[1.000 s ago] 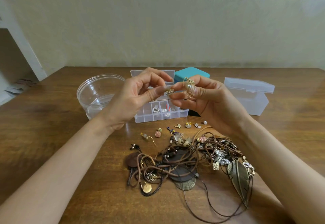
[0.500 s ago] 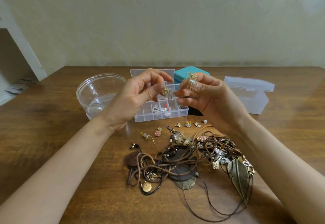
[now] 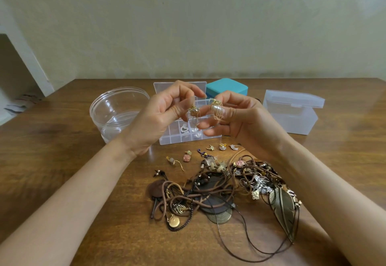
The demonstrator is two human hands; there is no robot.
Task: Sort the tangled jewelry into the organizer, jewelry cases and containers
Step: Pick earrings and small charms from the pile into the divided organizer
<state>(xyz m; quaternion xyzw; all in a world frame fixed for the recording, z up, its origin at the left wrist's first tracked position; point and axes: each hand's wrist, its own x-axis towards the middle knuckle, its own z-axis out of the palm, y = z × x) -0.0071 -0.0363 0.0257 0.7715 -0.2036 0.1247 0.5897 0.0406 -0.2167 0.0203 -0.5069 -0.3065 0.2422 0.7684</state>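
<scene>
My left hand (image 3: pixel 163 115) pinches a small gold earring (image 3: pixel 193 110) between thumb and forefinger. My right hand (image 3: pixel 238 119) pinches a matching gold tassel earring (image 3: pixel 216 109). Both are held just above the clear compartment organizer (image 3: pixel 173 138), whose lid stands open and which holds a few small pieces. A tangle of brown cord necklaces, pendants and a metal leaf (image 3: pixel 225 188) lies on the wooden table (image 3: pixel 52 151) in front of me. Several loose earrings (image 3: pixel 222 147) lie between the tangle and the organizer.
A round clear plastic container (image 3: pixel 117 109) stands at the left. A teal jewelry case (image 3: pixel 227 87) sits behind the organizer. A frosted lidded box (image 3: pixel 292 111) stands at the right. A wall runs along the table's far edge.
The two gold earrings have come apart: my left hand now holds one on its own, lowered slightly, while my right hand keeps the tassel one.
</scene>
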